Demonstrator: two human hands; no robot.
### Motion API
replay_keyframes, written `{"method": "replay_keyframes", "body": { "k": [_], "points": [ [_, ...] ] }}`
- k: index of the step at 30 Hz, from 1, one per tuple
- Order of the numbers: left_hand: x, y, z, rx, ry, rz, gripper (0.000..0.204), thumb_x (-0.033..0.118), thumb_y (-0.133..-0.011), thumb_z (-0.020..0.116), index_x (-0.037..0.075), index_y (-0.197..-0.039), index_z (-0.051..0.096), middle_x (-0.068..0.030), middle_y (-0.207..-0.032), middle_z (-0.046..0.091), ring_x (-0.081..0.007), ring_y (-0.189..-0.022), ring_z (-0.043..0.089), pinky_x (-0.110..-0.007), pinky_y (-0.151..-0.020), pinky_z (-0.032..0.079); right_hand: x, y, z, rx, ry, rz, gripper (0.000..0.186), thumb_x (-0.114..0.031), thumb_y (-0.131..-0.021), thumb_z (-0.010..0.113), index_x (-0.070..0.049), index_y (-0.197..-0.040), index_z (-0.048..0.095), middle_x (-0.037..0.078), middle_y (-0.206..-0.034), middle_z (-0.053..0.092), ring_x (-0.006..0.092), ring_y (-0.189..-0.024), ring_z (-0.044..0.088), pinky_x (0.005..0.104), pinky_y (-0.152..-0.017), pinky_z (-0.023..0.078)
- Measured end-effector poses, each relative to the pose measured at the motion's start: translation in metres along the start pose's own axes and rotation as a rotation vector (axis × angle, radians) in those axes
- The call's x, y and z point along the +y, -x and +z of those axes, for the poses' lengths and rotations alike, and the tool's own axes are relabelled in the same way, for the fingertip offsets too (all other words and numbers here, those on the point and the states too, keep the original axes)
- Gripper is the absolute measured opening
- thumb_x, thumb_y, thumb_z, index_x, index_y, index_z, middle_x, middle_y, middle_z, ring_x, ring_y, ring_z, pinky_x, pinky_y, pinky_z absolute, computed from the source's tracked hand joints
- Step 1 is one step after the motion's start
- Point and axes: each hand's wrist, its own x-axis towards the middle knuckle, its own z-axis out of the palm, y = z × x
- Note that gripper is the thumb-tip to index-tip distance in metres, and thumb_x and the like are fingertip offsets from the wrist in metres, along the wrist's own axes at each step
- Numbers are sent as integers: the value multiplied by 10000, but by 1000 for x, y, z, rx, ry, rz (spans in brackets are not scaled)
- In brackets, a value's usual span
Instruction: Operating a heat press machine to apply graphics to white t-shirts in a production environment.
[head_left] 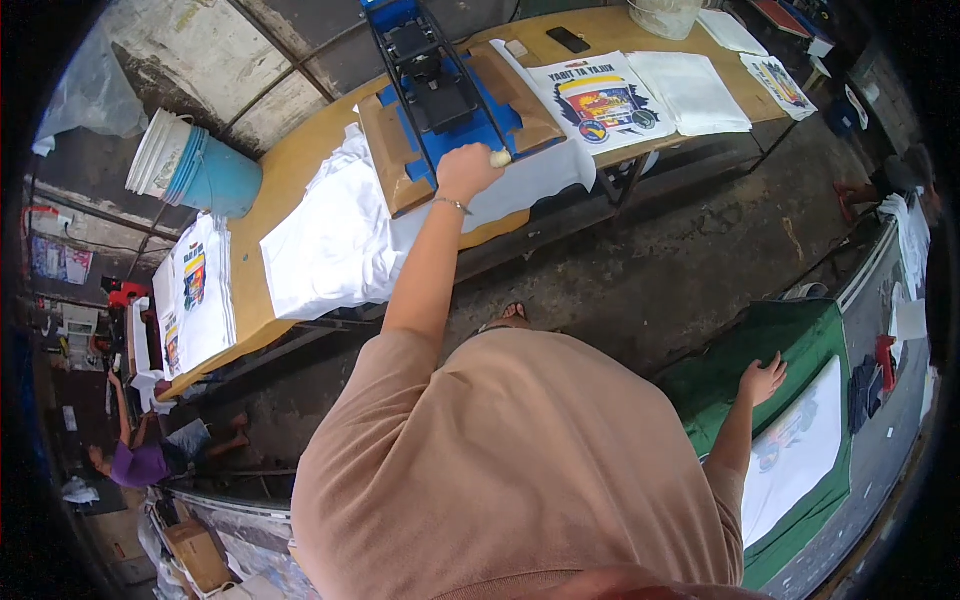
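My left hand (466,172) grips the handle of a blue and black heat press (430,85), next to a pale knob. Brown sheeting (530,118) covers part of the press bed, with white cloth (485,208) hanging beneath. My right hand (764,378), fingers apart and holding nothing, hovers over or rests on a green cloth (745,335) at the right; I cannot tell if it touches. Beside that hand lies a white sheet (800,450) with a faint coloured print. Printed white fabric (600,105) sits right of the press, a rumpled white pile (325,250) left of it.
The wooden table (260,190) holds stacked buckets (205,165), printed stacks (195,290), a phone (568,40) and a white bucket (662,14). A dark floor aisle (640,260) separates it from the bench. A person in purple (140,460) is at the far left, another person (885,175) at far right.
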Motion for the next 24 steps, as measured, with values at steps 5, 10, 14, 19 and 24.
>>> {"method": "replay_keyframes", "body": {
  "k": [5, 10, 14, 19, 24],
  "points": [
    [-2, 0, 1, -20, 14, 76, 268, 344, -711, 653, 84, -772, 660, -130, -755, 664, -306, -698, 652, -406, -625, 527, 0, 0, 2, -7, -1, 20, 485, -241, -898, 486, -239, -1368, 367, 71, -1457, 287, 279, -1340, 264, 445, -1059, 318],
    [1, 12, 6, 154, -32, 84, 292, 351, -716, 624, 99, -859, 654, -125, -738, 657, -304, -679, 642, -409, -610, 517, 4, -3, 7, 24, 15, 6, 497, -238, -882, 484, -246, -1366, 370, 66, -1454, 292, 276, -1340, 266, 445, -1056, 318],
    [-2, 20, 1, 285, 64, 219, 297, 348, -734, 602, 112, -910, 635, -127, -727, 652, -300, -659, 637, -404, -592, 512, 5, -4, 10, 34, 4, -7, 502, -240, -876, 489, -255, -1364, 372, 65, -1454, 294, 279, -1340, 266, 449, -1051, 317],
    [0, 22, -1, 287, 105, 219, 327, 371, -765, 562, 132, -976, 631, -118, -729, 654, -295, -659, 638, -400, -594, 513, 6, -3, 11, 64, -6, -7, 527, -248, -829, 511, -259, -1344, 402, 62, -1439, 329, 286, -1324, 294, 416, -1052, 312],
    [1, 21, 0, 285, 91, 208, 320, 383, -775, 557, 150, -980, 636, -120, -731, 656, -294, -653, 638, -399, -589, 512, 7, -4, 12, 42, -6, -13, 511, -254, -868, 508, -257, -1361, 373, 58, -1457, 292, 276, -1342, 262, 460, -1045, 319]
  ]
}}
